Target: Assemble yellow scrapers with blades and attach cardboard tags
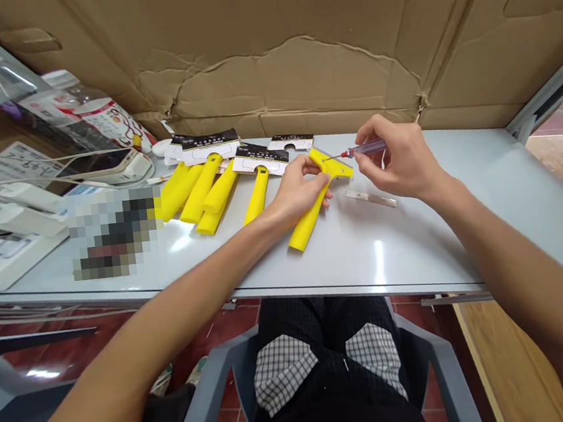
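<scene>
A yellow scraper (307, 223) with a wide head is tilted over the white table, and my left hand (303, 183) grips it just below the head. My right hand (394, 157) is closed round the clear handle of a screwdriver (368, 149). The screwdriver's thin shaft points left, its tip at a screw on the scraper's head. On the tabletop below my right hand lies a flat metal blade (369, 198). Left of my left hand are several more yellow scraper handles (203, 199), some with black and white card labels (207, 146).
A large cardboard sheet (285, 49) stands along the back of the white table (446, 247). At the left are plastic bottles (100, 112), a phone (100, 164), white boxes (16, 225) and cables. One patch at the left is blurred out. A grey chair (450, 381) is beneath me.
</scene>
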Available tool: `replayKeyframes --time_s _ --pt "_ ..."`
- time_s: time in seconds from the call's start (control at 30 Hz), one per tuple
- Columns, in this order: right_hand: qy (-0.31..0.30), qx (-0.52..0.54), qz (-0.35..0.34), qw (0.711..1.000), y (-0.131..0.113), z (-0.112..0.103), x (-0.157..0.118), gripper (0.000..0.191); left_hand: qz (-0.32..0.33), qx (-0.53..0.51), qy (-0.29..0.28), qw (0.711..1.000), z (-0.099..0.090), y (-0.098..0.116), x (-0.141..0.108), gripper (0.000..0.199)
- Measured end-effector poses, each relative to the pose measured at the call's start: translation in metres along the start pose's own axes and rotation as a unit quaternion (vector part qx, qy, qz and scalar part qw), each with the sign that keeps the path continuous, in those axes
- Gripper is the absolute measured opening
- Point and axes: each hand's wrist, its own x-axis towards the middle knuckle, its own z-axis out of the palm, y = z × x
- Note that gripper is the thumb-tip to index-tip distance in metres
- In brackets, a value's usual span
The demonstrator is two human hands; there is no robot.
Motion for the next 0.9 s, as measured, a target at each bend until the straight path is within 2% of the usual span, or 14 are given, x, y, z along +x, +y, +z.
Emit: replayKeyframes --time_s 0.2,0.37,0.67,0.8,0.9 --pt "0.022 -0.015 0.025 0.999 0.0023 0.0035 -0.0004 0.01 0.0 -0.006 0.005 1.0 -0.0007 -0.0007 0.0014 0.016" --pt "0.025 -0.029 0.043 0.998 0.0055 0.0051 -0.0001 0.016 0.001 -0.007 0.004 1.0 -0.0002 0.0003 0.0006 0.015" --pt "0.02 -0.022 0.023 0.999 0.0023 0.0031 -0.0003 0.01 -0.003 -0.005 0.0 1.0 -0.0007 0.0028 -0.0012 0.014" --pt "0.032 -0.051 0.044 0.997 0.0048 0.004 -0.0001 0.02 -0.004 0.002 0.004 1.0 -0.0006 0.0049 -0.002 0.017" --pt "0.028 -0.05 0.045 0.997 0.0048 0.0032 -0.0001 0.019 -0.006 0.001 0.001 1.0 0.001 0.0077 -0.0041 0.015"
